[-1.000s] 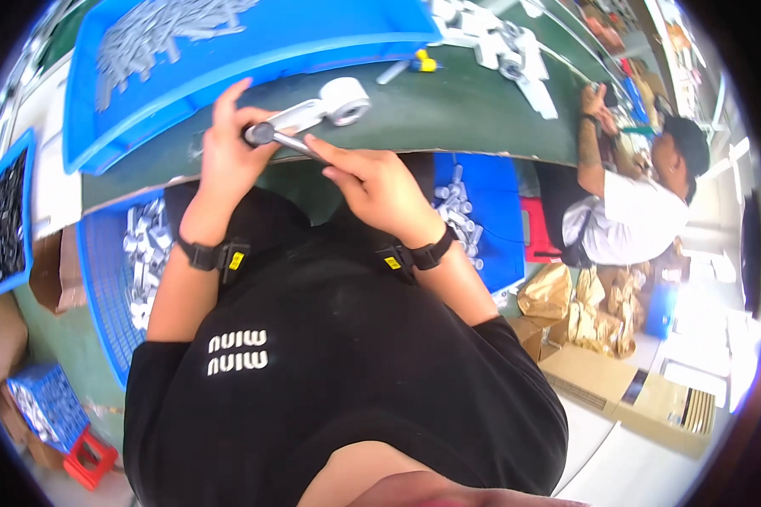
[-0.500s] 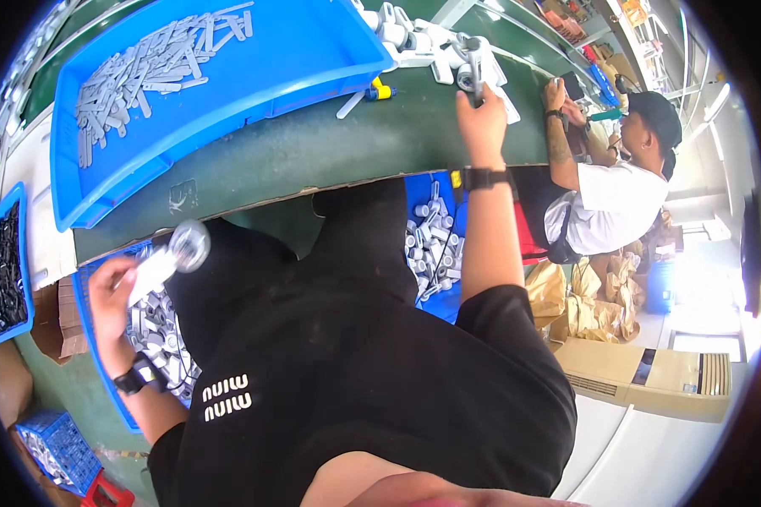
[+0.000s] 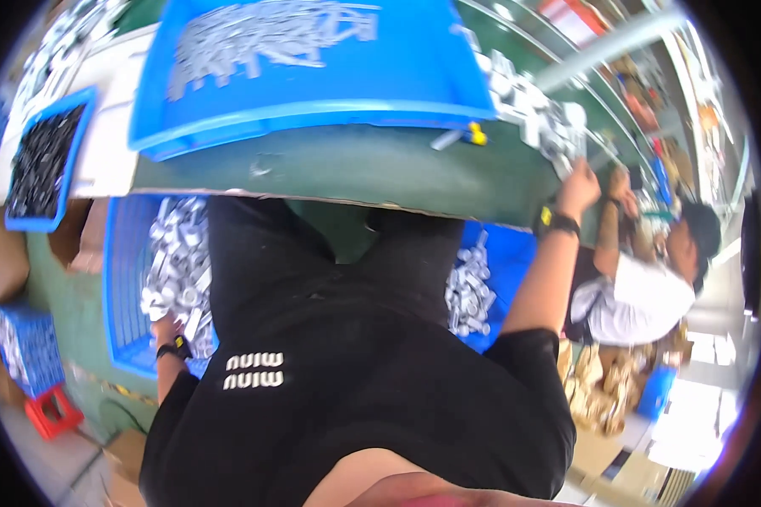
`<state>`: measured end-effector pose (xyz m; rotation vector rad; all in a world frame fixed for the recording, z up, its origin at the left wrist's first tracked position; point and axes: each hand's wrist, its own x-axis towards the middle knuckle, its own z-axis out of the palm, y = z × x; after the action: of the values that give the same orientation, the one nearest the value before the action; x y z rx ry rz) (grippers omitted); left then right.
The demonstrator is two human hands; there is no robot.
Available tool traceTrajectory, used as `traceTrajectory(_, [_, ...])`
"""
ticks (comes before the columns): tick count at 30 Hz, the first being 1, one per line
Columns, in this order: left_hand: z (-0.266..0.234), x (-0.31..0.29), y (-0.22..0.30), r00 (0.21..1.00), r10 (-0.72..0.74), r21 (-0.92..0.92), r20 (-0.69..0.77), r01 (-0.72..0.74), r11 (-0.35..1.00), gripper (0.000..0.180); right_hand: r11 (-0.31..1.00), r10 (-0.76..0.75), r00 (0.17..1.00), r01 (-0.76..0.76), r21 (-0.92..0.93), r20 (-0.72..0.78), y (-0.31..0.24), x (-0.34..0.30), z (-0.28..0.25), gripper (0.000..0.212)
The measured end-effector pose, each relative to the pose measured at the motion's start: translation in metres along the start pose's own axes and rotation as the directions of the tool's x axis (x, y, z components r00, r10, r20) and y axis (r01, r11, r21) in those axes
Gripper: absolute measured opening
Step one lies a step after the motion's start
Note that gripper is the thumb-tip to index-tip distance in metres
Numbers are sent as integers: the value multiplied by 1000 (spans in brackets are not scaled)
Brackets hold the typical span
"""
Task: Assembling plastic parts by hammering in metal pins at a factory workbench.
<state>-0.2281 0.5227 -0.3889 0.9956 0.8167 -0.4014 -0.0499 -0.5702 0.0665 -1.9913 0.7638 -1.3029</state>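
My left hand (image 3: 166, 329) is down in the blue crate (image 3: 128, 279) at my left side, at the edge of a heap of white-grey plastic parts (image 3: 180, 253) with round ends. Its fingers are blurred and partly hidden among them. At the right end of the green bench (image 3: 330, 173), my right hand (image 3: 578, 188) has its fingers drawn together against a row of white plastic parts (image 3: 533, 114). Blur hides what those fingers hold.
On the bench stands a big blue tray (image 3: 313, 111) of grey strips (image 3: 254, 38). A small blue tray (image 3: 80, 127) of black pieces lies left. Beside my right leg is a blue bin (image 3: 507, 253) of white parts. A co-worker (image 3: 643, 287) sits at right.
My left hand has gone down into the crate; the white part with a clear round end is no longer seen in it. My view has turned, shifting the bench. My right hand stays by the white parts.
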Motion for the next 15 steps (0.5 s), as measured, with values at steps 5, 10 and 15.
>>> traceTrajectory(5, [-15,-16,7,707,695,799,-132,-340,497,16,715,192,886,-421,558,423,-116,-114,9,38])
traceTrajectory(10, [258,-70,178,390,909,591,-149,-702,398,20,704,186,712,-577,413,677,-158,-197,-20,36])
traceTrajectory(15, [437,-189,298,54,951,362,304,-930,-63,9,580,144,342,-789,201,929,-172,-251,26,27])
